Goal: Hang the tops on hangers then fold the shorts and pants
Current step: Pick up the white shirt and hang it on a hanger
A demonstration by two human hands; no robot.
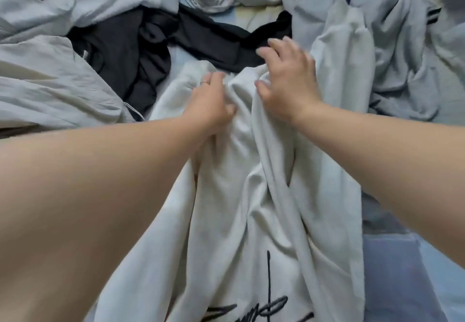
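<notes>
- Left hand (pixel 210 102): fingers (pixel 217 78) curled down into the white top (pixel 239 195), thumb tucked in a fold, gripping bunched cloth near its far end. Ring (pixel 205 83) on one finger.
- Right hand (pixel 289 80): fingers spread and only slightly bent, motion-blurred. Palm rests on a raised ridge of the same top and the thumb presses the fold. Fingertips reach over the edge of the black garment (pixel 120 54). No clear pinch.
- White top lies lengthwise between both forearms, crumpled, with black script print (pixel 269 296) at the near end.
- Grey striped garment (pixel 377 52) just right of the top, touching it.
- Pale grey garment (pixel 45 90) at left.
- Blue sheet (pixel 407 271) underneath.
</notes>
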